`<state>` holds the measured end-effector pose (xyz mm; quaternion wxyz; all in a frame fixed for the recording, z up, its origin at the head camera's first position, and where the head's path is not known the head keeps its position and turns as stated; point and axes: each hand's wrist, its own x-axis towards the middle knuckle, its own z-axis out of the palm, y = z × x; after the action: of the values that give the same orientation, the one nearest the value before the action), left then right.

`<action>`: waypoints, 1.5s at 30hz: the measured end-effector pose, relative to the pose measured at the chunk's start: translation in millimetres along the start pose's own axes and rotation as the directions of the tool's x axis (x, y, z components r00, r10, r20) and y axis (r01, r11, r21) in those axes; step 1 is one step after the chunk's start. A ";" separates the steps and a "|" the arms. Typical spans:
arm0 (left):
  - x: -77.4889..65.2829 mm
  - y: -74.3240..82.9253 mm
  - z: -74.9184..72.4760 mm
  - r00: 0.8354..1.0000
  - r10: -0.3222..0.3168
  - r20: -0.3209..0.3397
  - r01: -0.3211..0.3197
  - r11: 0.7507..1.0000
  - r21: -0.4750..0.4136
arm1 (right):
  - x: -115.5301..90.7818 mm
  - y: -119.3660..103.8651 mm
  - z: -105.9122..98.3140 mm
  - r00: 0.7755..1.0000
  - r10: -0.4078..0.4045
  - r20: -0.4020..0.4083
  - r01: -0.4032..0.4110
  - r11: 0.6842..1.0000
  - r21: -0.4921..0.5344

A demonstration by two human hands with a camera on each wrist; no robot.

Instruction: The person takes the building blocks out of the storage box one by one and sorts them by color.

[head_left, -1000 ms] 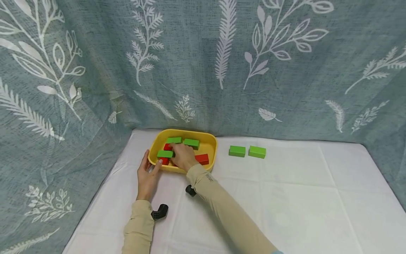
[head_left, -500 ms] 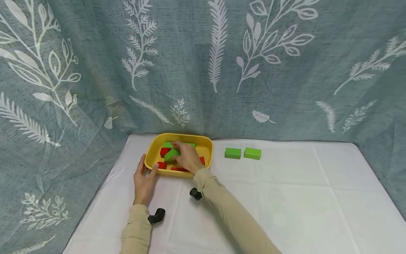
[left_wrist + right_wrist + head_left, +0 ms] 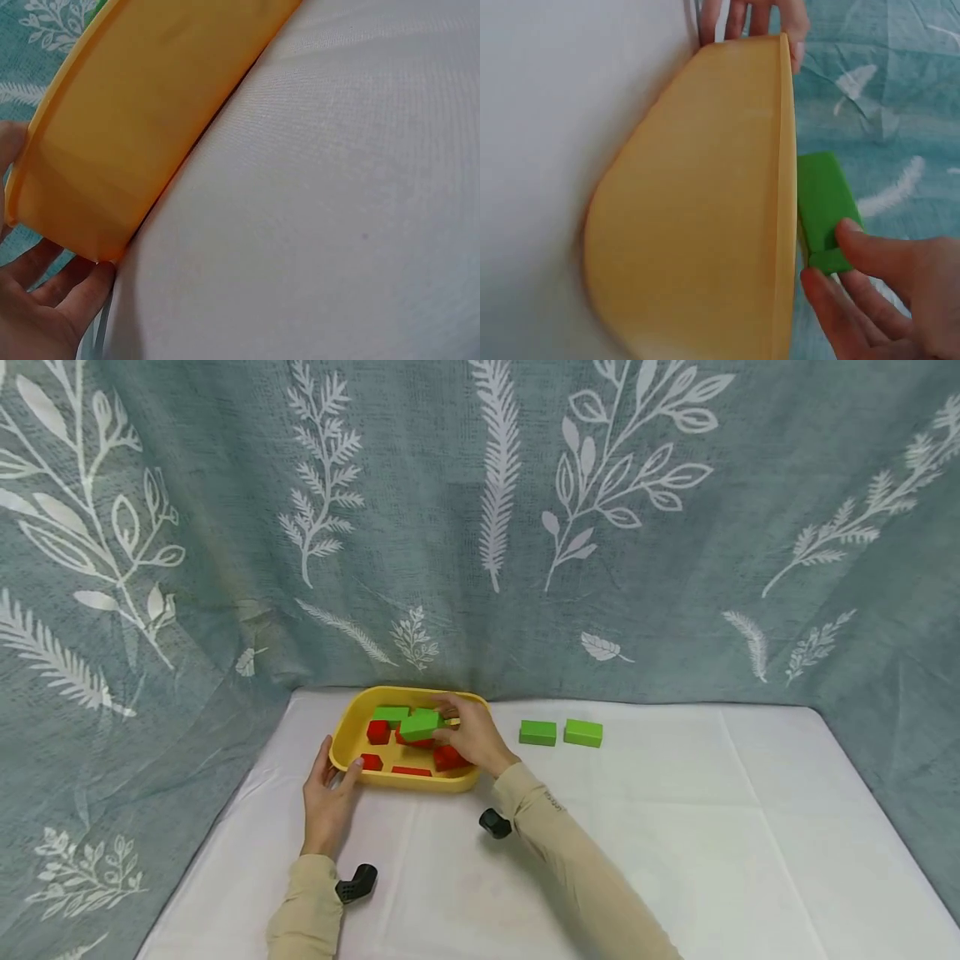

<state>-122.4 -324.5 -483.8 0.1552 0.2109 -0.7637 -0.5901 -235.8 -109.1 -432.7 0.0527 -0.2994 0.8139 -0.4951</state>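
My right hand [image 3: 474, 735] pinches a green block [image 3: 422, 725] by one end, between thumb and fingers. In the right wrist view that green block [image 3: 826, 199] shows above the rim of the yellow tray [image 3: 697, 187]. My left hand [image 3: 327, 806] grips the left end of the yellow tray [image 3: 420, 783], thumb over the rim and fingers against the outer wall. The left wrist view shows those fingers [image 3: 86, 292] at the tray's lower corner. Inside the tray lie several red blocks, among them a red block [image 3: 378, 732] at the left, and a green block [image 3: 392, 716] at the back.
Two green blocks, a nearer-left green block [image 3: 537, 732] and a right green block [image 3: 583, 732], lie on the white cloth right of the tray. A patterned teal curtain [image 3: 450, 527] hangs behind the table [image 3: 675, 827]. Black wrist cameras stick out from both sleeves.
My right hand has lifted a green block from the left part of the tray and carried it rightward above the other blocks. My left hand stays on the tray. The head view has shifted slightly.
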 end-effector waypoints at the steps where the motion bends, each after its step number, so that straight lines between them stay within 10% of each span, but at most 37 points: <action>1: 0.8 -0.4 1.9 1.000 -0.003 0.007 0.003 1.000 -0.001 | -3.6 3.2 -4.8 1.000 0.001 -0.010 -0.001 1.000 0.000; 14: -11.5 -4.9 -39.1 0.994 -0.084 -0.069 0.090 0.993 0.077 | -38.4 36.7 -45.5 0.998 -0.046 -0.045 0.055 0.976 0.212; 30: -11.3 -2.9 -22.8 0.998 -0.057 -0.019 0.058 0.996 0.061 | -140.9 129.6 -188.1 0.949 0.197 -0.247 -0.210 0.977 -0.027; 45: 1.0 1.6 -2.5 1.000 -0.001 0.007 0.001 1.000 0.012 | -153.2 149.8 -220.0 0.957 0.199 -0.209 -0.236 0.957 -0.171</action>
<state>-122.3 -326.7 -481.6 0.1511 0.2103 -0.7676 -0.5863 -260.2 193.4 -479.5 -0.0004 -0.1628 0.8877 -0.4306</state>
